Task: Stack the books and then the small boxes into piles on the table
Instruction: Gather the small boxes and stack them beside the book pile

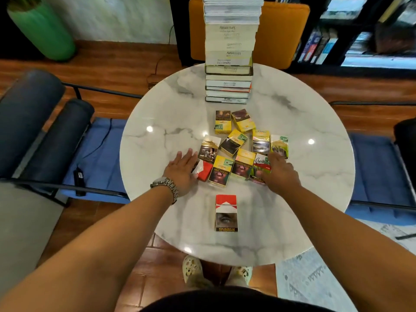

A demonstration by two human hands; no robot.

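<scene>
Nearest the camera, 1 red-and-white box [226, 213] lies flat and alone at the table's [157, 122] near edge. Beyond it the small boxes [242, 145] lie scattered, none stacked. The left hand [183, 171] lies flat, fingers straight, against their left side; the right hand [278, 171] rests on the Chesterfield box [261, 167], grip unclear. Sweeping them inward could nudge the tall book pile [230, 50] behind, which looks top-heavy.

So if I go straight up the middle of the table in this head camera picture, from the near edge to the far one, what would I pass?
Near table edge → lone red-and-white box → cluster of small boxes, with the left hand and right hand at its near corners → tall stack of books → orange chair back.
</scene>
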